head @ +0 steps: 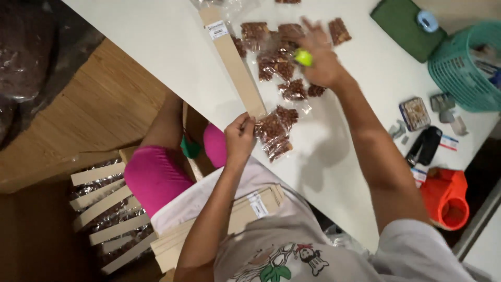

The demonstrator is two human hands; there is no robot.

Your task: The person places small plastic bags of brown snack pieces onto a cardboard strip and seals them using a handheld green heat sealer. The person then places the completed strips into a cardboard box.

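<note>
Head view: my left hand (239,140) pinches the near end of the card strip (233,62), whose long axis runs away up the table (156,47). My right hand (319,58) is clenched on a green object (303,57), over nut packets (284,68) right of the strip.

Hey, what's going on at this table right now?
A seated person works at a white table. The left hand pinches the near end of a long cardboard strip beside small clear packets of brown nuts. The right hand, blurred, holds something small and yellow-green over more packets.
</note>
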